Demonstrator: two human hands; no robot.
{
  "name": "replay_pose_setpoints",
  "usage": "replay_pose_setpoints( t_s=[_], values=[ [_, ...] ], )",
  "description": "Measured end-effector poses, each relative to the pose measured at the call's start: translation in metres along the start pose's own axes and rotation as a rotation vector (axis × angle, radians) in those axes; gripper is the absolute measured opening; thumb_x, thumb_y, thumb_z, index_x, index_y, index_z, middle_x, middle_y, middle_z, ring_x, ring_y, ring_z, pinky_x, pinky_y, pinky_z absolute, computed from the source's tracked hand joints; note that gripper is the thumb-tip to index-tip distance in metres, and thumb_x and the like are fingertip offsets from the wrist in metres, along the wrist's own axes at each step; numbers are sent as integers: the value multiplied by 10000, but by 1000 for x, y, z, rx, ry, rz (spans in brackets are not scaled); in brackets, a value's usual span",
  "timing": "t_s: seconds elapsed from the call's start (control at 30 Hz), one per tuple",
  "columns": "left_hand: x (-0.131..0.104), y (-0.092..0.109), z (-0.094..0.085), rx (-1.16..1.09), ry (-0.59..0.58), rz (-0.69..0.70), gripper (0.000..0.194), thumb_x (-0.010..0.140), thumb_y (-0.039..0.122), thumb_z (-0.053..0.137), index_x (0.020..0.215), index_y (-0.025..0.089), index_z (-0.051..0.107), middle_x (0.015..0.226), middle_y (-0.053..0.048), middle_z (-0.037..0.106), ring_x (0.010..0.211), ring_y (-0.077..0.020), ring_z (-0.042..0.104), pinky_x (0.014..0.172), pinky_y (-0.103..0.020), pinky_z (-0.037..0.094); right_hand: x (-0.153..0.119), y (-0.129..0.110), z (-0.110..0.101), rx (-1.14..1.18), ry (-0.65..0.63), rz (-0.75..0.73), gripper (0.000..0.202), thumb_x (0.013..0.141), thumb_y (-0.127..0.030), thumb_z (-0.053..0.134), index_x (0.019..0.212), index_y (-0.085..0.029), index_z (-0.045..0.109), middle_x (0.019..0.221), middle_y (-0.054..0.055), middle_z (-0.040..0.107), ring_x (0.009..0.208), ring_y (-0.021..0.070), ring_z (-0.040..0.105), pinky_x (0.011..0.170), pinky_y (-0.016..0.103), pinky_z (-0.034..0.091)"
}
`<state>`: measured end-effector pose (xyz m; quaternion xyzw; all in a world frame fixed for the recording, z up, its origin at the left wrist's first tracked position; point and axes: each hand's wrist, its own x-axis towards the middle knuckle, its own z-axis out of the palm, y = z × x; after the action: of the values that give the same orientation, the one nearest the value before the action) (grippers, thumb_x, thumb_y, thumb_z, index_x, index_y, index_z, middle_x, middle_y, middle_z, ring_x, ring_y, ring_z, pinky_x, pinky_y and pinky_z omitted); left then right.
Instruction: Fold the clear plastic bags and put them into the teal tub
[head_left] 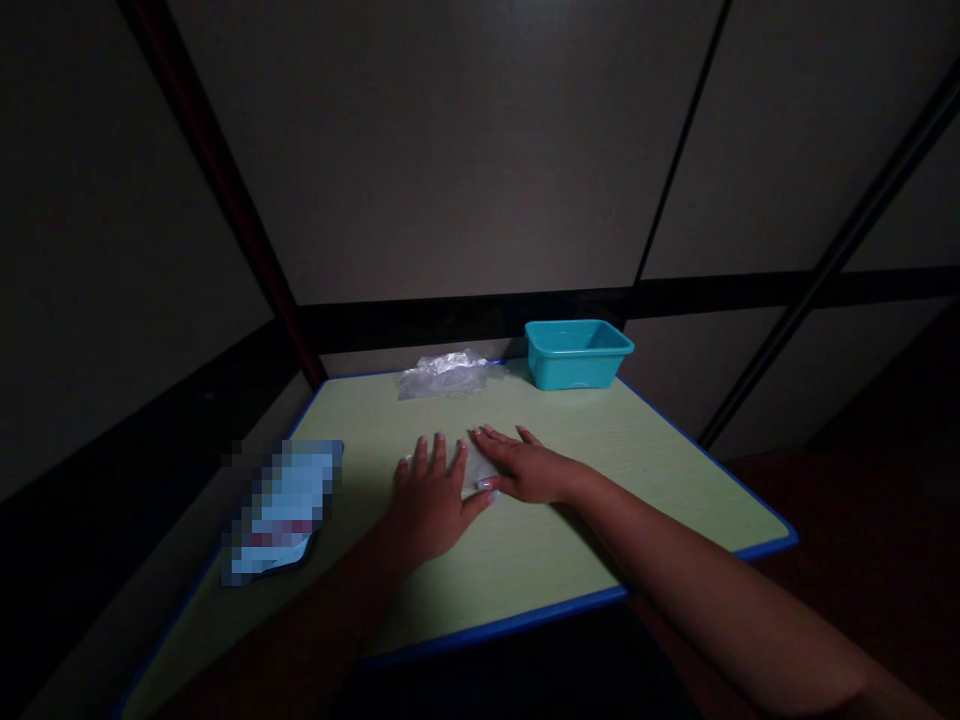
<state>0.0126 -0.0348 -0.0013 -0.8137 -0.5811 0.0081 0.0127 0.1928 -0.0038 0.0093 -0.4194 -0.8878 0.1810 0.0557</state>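
A small sheet of clear plastic (477, 468), perhaps a bag, lies flat on the light green table (600, 440). My left hand (433, 498) rests palm down over its left part, fingers spread. From the right, my right hand (525, 468) lies on the plastic with fingers stretched out, its thumb near my left thumb. Both hands cover much of the sheet, so its full outline is hidden. Beyond them, a crumpled heap of clear plastic (446, 375) sits near the table's far edge.
A turquoise plastic basket (576, 372) stands at the far right corner of the table. On the left edge lies a phone-like device (285, 510), blurred by pixelation. Blue edging (525, 617) runs round the tabletop. Panelled walls (465, 150) rise close behind and at the left.
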Motion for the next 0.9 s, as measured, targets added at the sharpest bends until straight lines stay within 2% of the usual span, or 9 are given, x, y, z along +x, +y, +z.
replay_pose_setpoints(
  t_s=[0.17,0.3,0.47,0.67,0.8,0.9],
  values=[
    [3,-3,-1,-8,-9,64,739,843,642,238,1426,191,188,1479,-177,137,1362,-311,78,1022,-540,185,1,10,2,-14,18,30,714,875,-485,366,1443,-203,39,1484,120,133,1369,248,81,1026,606,54],
    [4,-4,-1,-27,-54,45,765,829,665,241,1430,196,173,1468,-203,155,1348,-348,113,1007,-532,220,2,17,0,-10,9,58,676,887,-446,348,1442,-207,47,1488,103,121,1373,230,55,1022,615,46],
    [5,-4,-1,4,-35,-39,844,814,674,270,1422,96,184,1440,-258,195,1330,-386,156,999,-526,234,1,21,-2,-5,1,84,663,886,-429,344,1443,-208,59,1490,96,121,1374,227,53,1020,618,56],
    [4,-2,-2,32,30,-22,857,808,671,287,1401,55,237,1451,-233,186,1350,-356,96,1019,-533,202,-1,8,0,-50,117,113,630,901,-445,275,1444,-213,54,1498,78,-18,1374,225,4,1028,595,93],
    [7,-4,-6,5,96,56,803,839,639,244,1406,72,222,1479,-170,133,1367,-290,76,1041,-508,190,-3,-4,2,-83,96,30,591,912,-380,266,1443,-224,57,1500,60,39,1374,207,39,1047,571,57],
    [9,-8,-7,-28,101,66,713,879,578,176,1417,110,199,1489,-128,113,1370,-257,82,1046,-496,190,-5,-8,3,-97,68,-6,579,914,-373,271,1440,-218,84,1494,66,96,1371,211,80,1048,574,37]
  ],
)
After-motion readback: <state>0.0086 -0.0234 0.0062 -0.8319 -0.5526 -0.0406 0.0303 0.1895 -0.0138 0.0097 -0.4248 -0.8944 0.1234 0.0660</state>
